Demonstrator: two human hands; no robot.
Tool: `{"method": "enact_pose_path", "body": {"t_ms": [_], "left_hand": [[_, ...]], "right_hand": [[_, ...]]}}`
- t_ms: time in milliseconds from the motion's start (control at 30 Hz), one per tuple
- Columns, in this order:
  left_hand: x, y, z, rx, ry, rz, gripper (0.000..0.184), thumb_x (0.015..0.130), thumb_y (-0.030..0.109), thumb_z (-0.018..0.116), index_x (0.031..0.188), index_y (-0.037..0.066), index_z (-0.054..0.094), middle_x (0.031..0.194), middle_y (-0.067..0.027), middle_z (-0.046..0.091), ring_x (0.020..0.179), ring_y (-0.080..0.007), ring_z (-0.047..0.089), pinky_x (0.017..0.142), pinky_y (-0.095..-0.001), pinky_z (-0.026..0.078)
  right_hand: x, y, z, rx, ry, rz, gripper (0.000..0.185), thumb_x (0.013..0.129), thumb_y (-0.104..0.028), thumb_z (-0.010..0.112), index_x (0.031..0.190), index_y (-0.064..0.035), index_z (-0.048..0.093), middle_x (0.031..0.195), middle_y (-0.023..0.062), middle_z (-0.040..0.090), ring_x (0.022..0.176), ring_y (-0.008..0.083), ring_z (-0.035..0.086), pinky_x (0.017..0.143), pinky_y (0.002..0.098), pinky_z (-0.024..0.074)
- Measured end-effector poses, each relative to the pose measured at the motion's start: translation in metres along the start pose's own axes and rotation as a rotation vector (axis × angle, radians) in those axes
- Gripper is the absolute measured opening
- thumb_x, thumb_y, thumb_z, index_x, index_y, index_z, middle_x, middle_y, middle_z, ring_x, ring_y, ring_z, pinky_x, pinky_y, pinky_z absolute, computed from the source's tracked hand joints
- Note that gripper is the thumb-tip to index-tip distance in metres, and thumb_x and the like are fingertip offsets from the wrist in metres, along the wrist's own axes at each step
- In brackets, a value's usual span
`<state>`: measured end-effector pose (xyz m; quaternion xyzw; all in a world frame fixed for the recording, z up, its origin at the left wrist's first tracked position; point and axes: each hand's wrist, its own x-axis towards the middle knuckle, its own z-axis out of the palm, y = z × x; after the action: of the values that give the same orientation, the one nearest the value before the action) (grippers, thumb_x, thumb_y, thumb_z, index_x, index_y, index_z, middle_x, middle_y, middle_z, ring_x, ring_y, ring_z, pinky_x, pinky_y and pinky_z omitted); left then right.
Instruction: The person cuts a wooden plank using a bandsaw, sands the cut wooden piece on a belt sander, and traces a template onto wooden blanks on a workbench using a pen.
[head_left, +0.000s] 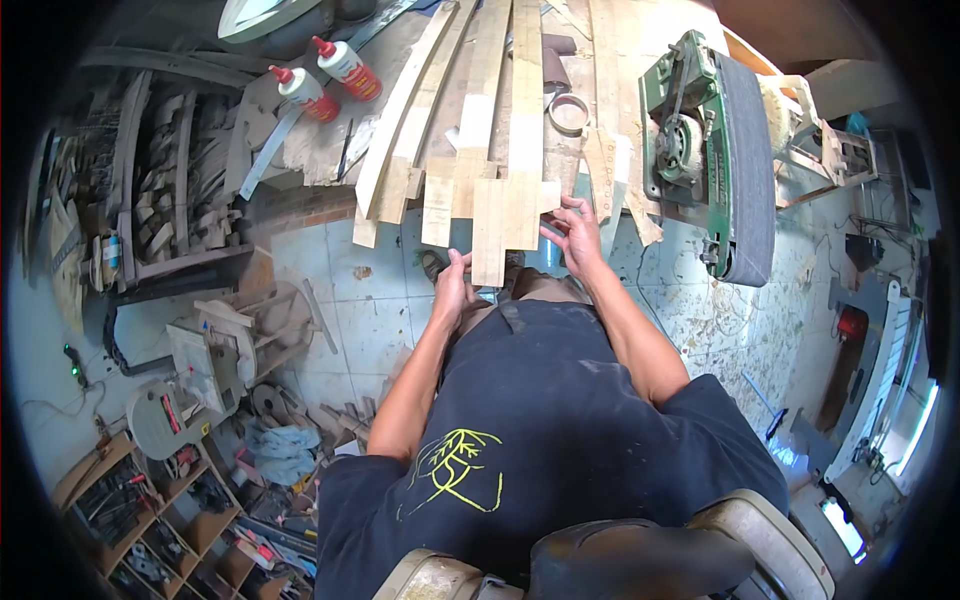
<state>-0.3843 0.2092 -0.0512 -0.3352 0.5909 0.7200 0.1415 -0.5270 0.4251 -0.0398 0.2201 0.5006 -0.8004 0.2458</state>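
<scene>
Tiled floor [370, 335] lies below wooden strips [525, 120], left hand [452, 290] and right hand [579, 238] near their ends, fingers half-curled, grip unclear.

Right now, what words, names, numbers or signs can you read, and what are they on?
No word or number is clear enough to read.
Left bottle: writing on the red label, too blurred.
Right bottle: writing on the red label, too blurred.
Green machine: light marks on its side, too small.
Dark shirt: a yellow line drawing, no letters I can make out.
</scene>
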Motion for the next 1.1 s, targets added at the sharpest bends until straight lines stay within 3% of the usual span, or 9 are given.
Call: {"method": "enact_pose_path", "body": {"t_ms": [133, 500, 667, 833, 1100], "left_hand": [[0.004, -0.01, -0.003, -0.209, -0.061, -0.062, 0.085, 0.104, 0.065, 0.014, 0.137, 0.0, 0.058, 0.107, -0.0071, 0.07, 0.051, -0.0076, 0.039, 0.051, -0.0218, 0.034], [-0.004, 0.002, 0.002, -0.251, -0.056, -0.102, 0.088, 0.103, 0.067, 0.013, 0.138, -0.001, 0.056, 0.112, -0.0064, 0.069, 0.052, -0.0076, 0.04, 0.051, -0.0204, 0.036], [-0.001, -0.002, 0.003, -0.206, -0.031, -0.095, 0.089, 0.102, 0.069, 0.015, 0.136, -0.002, 0.059, 0.11, -0.006, 0.07, 0.051, -0.0074, 0.04, 0.051, -0.0226, 0.036], [0.005, -0.01, 0.006, -0.138, -0.063, -0.07, 0.09, 0.1, 0.072, 0.018, 0.136, 0.001, 0.06, 0.106, -0.0054, 0.07, 0.049, -0.0078, 0.04, 0.05, -0.0229, 0.038], [0.023, -0.026, 0.008, -0.114, -0.039, -0.117, 0.083, 0.102, 0.068, 0.024, 0.139, 0.001, 0.058, 0.116, -0.008, 0.07, 0.048, -0.0099, 0.041, 0.056, -0.0279, 0.045]], "right_hand": [[0.001, 0.001, -0.001, 0.021, 0.008, 0.009, 0.028, 0.092, -0.01, 0.064, 0.118, -0.0111, 0.051, 0.112, 0.0084, 0.062, 0.098, 0.0227, 0.062, 0.089, 0.0426, 0.0561], [0.009, 0.002, -0.004, -0.002, 0.031, 0.015, 0.034, 0.092, -0.012, 0.068, 0.12, -0.009, 0.049, 0.114, 0.0112, 0.061, 0.095, 0.0239, 0.062, 0.085, 0.042, 0.0583], [0.011, 0.005, -0.006, -0.032, 0.057, 0.016, 0.036, 0.092, -0.012, 0.068, 0.12, -0.0092, 0.047, 0.11, 0.0113, 0.06, 0.093, 0.0255, 0.061, 0.084, 0.0444, 0.0588], [0.015, 0.008, -0.007, -0.099, 0.079, 0.035, 0.034, 0.094, -0.013, 0.065, 0.122, -0.011, 0.046, 0.11, 0.0098, 0.061, 0.093, 0.0221, 0.061, 0.083, 0.041, 0.0589], [0.026, 0.02, -0.003, -0.225, 0.156, -0.005, 0.035, 0.095, -0.013, 0.062, 0.124, -0.0088, 0.044, 0.111, 0.0104, 0.059, 0.093, 0.0215, 0.061, 0.082, 0.0394, 0.0589]]}}
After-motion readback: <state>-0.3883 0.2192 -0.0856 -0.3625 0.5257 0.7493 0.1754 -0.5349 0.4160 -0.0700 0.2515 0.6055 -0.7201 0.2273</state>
